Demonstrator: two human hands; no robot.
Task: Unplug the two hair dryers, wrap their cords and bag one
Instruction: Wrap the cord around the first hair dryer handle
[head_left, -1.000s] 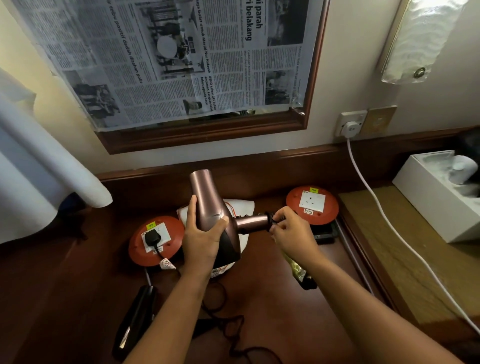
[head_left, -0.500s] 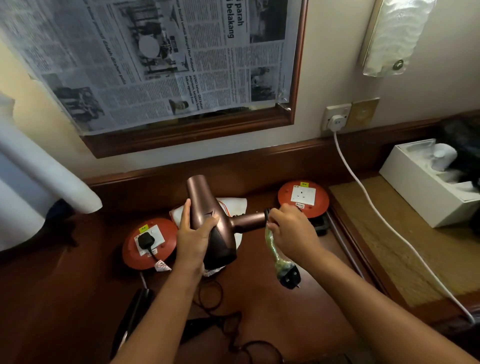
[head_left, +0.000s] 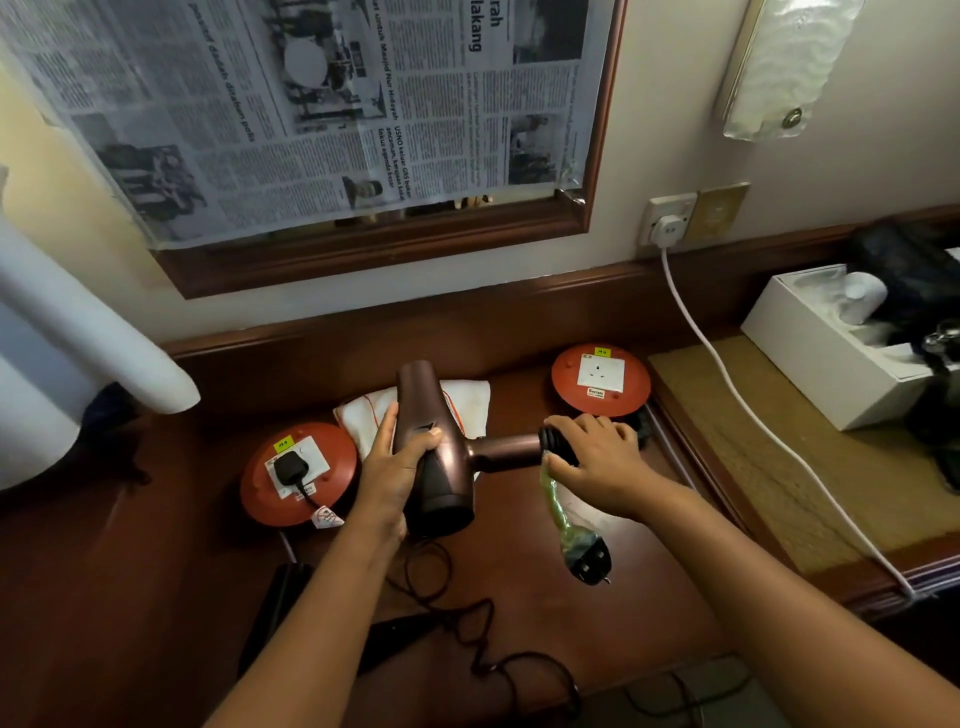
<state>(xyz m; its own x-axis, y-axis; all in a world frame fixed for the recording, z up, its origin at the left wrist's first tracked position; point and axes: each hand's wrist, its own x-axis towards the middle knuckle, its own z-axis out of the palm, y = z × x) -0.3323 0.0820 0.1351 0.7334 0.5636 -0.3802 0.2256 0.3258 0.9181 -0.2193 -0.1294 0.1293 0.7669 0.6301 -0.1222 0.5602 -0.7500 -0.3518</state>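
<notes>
A bronze hair dryer (head_left: 434, 457) is held above the dark wooden desk, barrel pointing away from me. My left hand (head_left: 392, 467) grips its body. My right hand (head_left: 597, 460) grips the end of its handle, where the black cord collar (head_left: 555, 443) sits. From there its green-wrapped cord (head_left: 555, 506) hangs down to a black plug (head_left: 587, 558), which is free of any socket. A second black plug (head_left: 290, 467) sits in the left red socket disc (head_left: 298, 475); its black cord (head_left: 467, 623) trails loosely over the desk. A white bag (head_left: 470, 402) lies behind the dryer.
The right red socket disc (head_left: 600, 379) has nothing plugged in. A dark flat object (head_left: 275, 608) lies at the front left. A white cable (head_left: 727, 384) runs from the wall socket (head_left: 667, 221) across a tan mat (head_left: 769, 457). A white box (head_left: 831, 343) stands at the right.
The green-wrapped cord has dropped from my right hand and now hangs with its plug in plain sight. My right hand has slid onto the handle's end. The view has shifted.
</notes>
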